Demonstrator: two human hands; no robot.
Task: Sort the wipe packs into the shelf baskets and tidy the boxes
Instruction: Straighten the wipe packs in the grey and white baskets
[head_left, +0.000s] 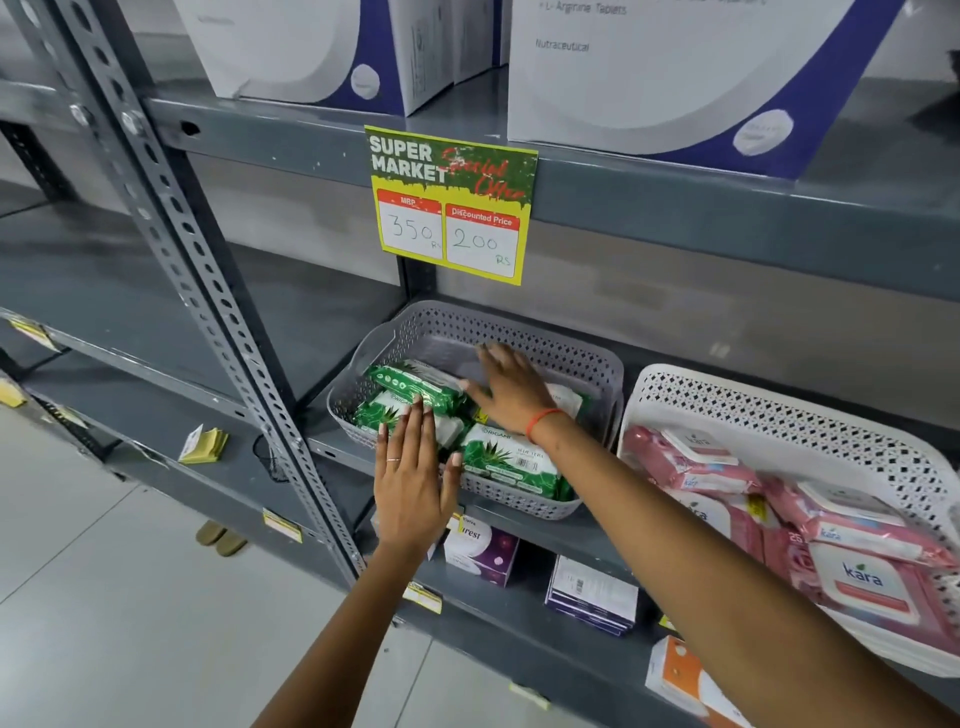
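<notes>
A grey perforated basket (524, 338) sits on the middle shelf and holds several green wipe packs (509, 457). My left hand (413, 483) lies flat, fingers straight and together, against the basket's front left side over a green pack. My right hand (511, 387) reaches inside the basket, palm down with fingers spread, resting on the packs at the back. Neither hand grips anything. To the right, a white perforated basket (779, 415) holds several pink wipe packs (852, 535).
A yellow price sign (452, 205) hangs from the shelf above, which carries large white and blue boxes (691, 73). The shelf below holds a purple box (480, 551), a dark blue box (592, 595) and an orange box (685, 680). A slotted steel upright (208, 291) stands at left.
</notes>
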